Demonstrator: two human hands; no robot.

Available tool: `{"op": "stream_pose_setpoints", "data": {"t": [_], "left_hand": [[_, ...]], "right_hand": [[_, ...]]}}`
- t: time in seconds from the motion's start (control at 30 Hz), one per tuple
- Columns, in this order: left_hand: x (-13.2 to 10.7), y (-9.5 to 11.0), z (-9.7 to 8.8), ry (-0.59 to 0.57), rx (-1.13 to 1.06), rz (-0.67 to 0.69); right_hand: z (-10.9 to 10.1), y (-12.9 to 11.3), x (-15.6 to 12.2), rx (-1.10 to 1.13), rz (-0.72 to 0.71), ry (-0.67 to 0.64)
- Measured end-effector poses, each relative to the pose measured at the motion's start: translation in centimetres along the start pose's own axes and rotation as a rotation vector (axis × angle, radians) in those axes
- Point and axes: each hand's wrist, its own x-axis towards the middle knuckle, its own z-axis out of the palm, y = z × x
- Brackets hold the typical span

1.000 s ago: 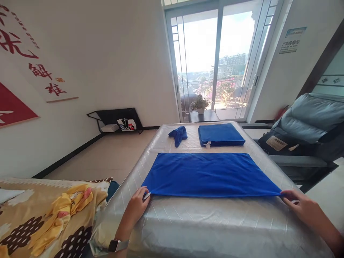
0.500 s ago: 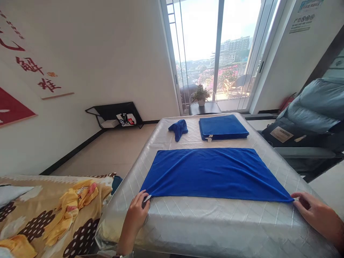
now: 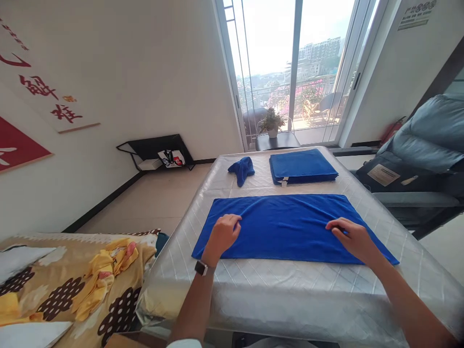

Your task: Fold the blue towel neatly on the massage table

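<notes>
A dark blue towel (image 3: pixel 282 237) lies spread wide across the bed, with soft creases running over it. Above its left part is my left hand (image 3: pixel 225 231), fingers curled in with nothing seen in them. My right hand (image 3: pixel 350 237) is over the towel's right part; its fingers are loosely bent, the thumb a little apart, and it holds nothing visible. Whether either hand touches the cloth is hard to make out. Farther back lies a stack of folded blue towels (image 3: pixel 302 166) with a white tag, and left of it a crumpled blue cloth (image 3: pixel 242 169).
The bed (image 3: pixel 290 280) has a shiny quilted cover. A second bed (image 3: pixel 87 290) at the left carries yellow clothing (image 3: pixel 108 270). A grey recliner (image 3: pixel 427 140) stands at the right. Behind the far end is a chair (image 3: pixel 277 141) with a potted plant (image 3: pixel 271 121).
Both hands have let go of the towel's near corners and moved inward and forward over it. The near edge now lies flat, and the view has shifted slightly.
</notes>
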Motion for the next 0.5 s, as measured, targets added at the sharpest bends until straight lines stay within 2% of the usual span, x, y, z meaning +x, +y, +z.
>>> {"op": "stream_pose_setpoints", "data": {"t": [0.1, 0.2, 0.27, 0.33, 0.43, 0.5], "left_hand": [[7.9, 2.4, 3.5, -0.143, -0.049, 0.118], [12.6, 3.4, 7.9, -0.157, -0.060, 0.121], [13.7, 3.6, 10.4, -0.121, -0.064, 0.090], [13.7, 3.5, 12.2, -0.092, -0.054, 0.060], [13.1, 3.2, 13.8, -0.064, -0.036, 0.050], [12.9, 3.0, 14.0, -0.060, -0.033, 0.052]], "right_hand": [[3.7, -3.2, 5.8, 0.023, -0.144, -0.095], [8.3, -4.4, 10.8, -0.050, -0.141, -0.173], [11.5, -4.4, 12.8, -0.153, -0.114, -0.193], [14.5, -4.0, 13.7, -0.284, -0.105, -0.189], [17.6, -3.2, 13.6, -0.409, -0.078, -0.228], [18.5, -2.9, 13.2, -0.438, -0.068, -0.244]]}}
